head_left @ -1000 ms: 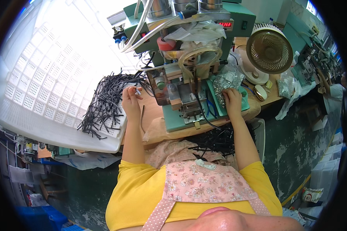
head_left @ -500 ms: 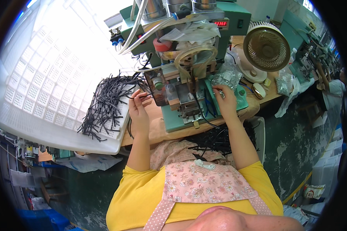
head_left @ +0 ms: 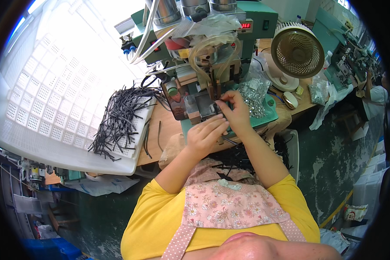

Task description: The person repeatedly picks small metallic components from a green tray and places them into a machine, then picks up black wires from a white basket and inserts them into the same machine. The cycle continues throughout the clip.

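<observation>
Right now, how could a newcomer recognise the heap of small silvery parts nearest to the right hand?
From the large green machine, look right, to the flat green tray beside the right hand. The heap of small silvery parts lies there, partly under clear plastic. A similar silvery-filled bag lies farther right; this heap is nearer the machine.

The wearer's two hands (head_left: 206, 135) (head_left: 237, 114), three metal cylinders (head_left: 165, 12), one round fan (head_left: 297, 53), two clear bags (head_left: 253, 97) of small pieces

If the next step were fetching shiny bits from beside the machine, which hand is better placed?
Probably the right hand: it is nearer the shiny bits, while the left hand lies farther off, on the right hand's other side.
</observation>
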Motion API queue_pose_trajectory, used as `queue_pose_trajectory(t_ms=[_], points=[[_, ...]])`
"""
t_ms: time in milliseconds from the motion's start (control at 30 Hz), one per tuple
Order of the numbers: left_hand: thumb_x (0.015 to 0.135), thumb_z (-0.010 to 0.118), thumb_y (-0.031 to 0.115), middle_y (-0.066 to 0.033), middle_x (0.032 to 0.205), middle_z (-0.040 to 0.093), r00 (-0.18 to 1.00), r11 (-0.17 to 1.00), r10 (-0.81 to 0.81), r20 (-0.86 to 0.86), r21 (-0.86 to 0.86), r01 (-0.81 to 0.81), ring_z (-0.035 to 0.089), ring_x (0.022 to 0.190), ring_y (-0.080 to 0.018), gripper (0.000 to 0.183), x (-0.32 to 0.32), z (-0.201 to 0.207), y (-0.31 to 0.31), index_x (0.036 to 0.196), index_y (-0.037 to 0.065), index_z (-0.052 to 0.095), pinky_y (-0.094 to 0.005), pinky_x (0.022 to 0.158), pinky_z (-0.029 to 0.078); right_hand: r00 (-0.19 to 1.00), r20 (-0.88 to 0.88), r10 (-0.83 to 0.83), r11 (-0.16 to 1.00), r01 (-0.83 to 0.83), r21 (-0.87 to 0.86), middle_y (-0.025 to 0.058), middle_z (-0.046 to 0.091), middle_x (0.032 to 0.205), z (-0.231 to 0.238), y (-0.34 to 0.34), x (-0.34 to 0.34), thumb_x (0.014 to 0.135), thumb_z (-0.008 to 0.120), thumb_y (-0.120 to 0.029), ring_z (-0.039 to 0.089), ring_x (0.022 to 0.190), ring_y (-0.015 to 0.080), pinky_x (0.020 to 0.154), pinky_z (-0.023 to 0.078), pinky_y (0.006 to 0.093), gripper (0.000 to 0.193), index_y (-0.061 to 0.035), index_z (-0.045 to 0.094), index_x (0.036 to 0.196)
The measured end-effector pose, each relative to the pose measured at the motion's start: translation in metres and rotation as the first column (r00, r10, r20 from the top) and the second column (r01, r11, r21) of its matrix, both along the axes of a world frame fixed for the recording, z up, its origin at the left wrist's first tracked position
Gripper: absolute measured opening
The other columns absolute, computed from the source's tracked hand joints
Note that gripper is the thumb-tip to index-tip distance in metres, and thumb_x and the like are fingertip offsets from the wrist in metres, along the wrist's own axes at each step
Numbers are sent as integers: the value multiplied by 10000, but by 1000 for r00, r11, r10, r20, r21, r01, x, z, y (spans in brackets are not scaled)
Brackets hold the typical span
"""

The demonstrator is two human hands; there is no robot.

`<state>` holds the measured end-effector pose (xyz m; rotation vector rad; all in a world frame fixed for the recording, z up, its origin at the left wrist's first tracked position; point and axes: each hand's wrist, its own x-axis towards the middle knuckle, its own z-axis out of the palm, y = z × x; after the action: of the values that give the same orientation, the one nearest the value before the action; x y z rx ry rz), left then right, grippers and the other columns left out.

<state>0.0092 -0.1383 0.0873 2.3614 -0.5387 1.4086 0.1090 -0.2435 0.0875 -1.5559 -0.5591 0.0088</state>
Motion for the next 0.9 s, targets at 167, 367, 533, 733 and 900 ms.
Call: queue_pose_trajectory(t_ms=[167,367,533,733,900], points=[[696,703,58,-56,957,676,999,1000,-19,31,20,18,672,952,-206,259,13,-13,-5,954,64,676,-266,712,547,776,575,-258,920,380,-100,91,636,905,-17,-49,37,779,703,-68,578,895,295,791,456,384,197,-49,601,947],[697,719,77,-62,943,673,993,999,-52,102,11,51,677,932,-223,250,20,-19,-2,942,60,675,-282,680,554,872,412,-265,760,452,-467,53,641,947,-83,-95,81,819,667,-112,589,973,256,884,382,464,154,-109,643,971],[696,719,73,-66,930,671,995,999,-34,91,-16,36,683,911,-232,257,18,-23,-6,949,56,674,-278,697,563,731,674,-106,627,576,-525,-9,613,993,-102,-81,78,820,675,-153,561,1004,188,921,302,527,197,-176,638,1012],[802,687,134,-105,1278,503,950,946,308,-45,-97,-311,494,1189,-260,511,-11,-55,47,1277,91,504,-446,1076,307,650,752,-109,630,631,-454,18,603,958,-100,-72,81,820,671,-136,560,954,218,901,321,473,165,-164,630,977],[838,606,182,-97,1104,594,254,575,786,-564,514,-637,529,1114,-272,275,-42,-100,147,1084,62,598,-453,1010,339,674,725,-140,628,627,-462,17,605,916,-105,-73,80,813,683,-138,566,934,220,883,346,438,142,-143,611,936]])
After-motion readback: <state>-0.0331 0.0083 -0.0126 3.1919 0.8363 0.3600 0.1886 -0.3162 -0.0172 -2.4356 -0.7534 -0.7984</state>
